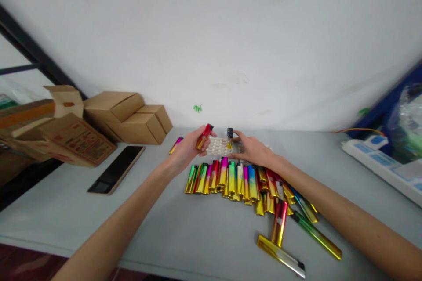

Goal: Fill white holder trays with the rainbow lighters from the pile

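My left hand [190, 147] is closed round a red-and-gold lighter [205, 136], its black top pointing up and right. A white tray with rows of small cells [216, 145] lies just beyond, near the wall. Upright at the tray stands a lighter with a dark top [230, 138]. My right hand [252, 149] rests at the tray's right part, thumb and forefinger spread apart beside that lighter; the hand hides much of the tray there. In front of both hands lies a heap of shiny multicoloured lighters [232, 180], several with gold lower ends.
Closer to me lie a red-gold lighter [279, 223], a silver-gold one [280, 255] and a green-gold one [317, 235]. A purple lighter [176, 145] is left of the tray. Cardboard boxes [128, 118] and a phone [117, 170] are left; a power strip [382, 169] is right.
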### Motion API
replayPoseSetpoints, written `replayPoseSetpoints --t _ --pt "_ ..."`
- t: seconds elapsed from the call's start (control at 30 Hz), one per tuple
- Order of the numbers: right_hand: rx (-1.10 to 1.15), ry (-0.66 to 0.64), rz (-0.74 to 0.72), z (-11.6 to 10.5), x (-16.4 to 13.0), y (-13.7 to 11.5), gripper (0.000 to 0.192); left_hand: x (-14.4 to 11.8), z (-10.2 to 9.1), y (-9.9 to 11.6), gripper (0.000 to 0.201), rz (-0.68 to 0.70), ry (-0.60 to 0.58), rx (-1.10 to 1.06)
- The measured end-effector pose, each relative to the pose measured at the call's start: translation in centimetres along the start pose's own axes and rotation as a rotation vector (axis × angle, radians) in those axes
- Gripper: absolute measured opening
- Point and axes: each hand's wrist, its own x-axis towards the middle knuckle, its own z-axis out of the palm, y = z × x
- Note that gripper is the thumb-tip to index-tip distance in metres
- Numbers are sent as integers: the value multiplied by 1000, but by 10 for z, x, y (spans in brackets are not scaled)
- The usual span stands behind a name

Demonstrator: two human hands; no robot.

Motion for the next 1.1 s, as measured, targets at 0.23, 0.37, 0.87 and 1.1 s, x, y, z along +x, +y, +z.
replayPoseSetpoints --t 0.23,0.37,0.87,1.1 --pt "-9 -9 13 0 1 0 97 7 18 -20 55 -80 -27 -150" --pt "-10 2 13 2 1 1 97 4 13 -28 51 -135 -25 -156" --pt "0 15 2 3 1 1 93 -2 15 -29 58 -17 97 -108" --pt "8 -18 19 2 1 0 96 0 14 -38 48 46 217 104"
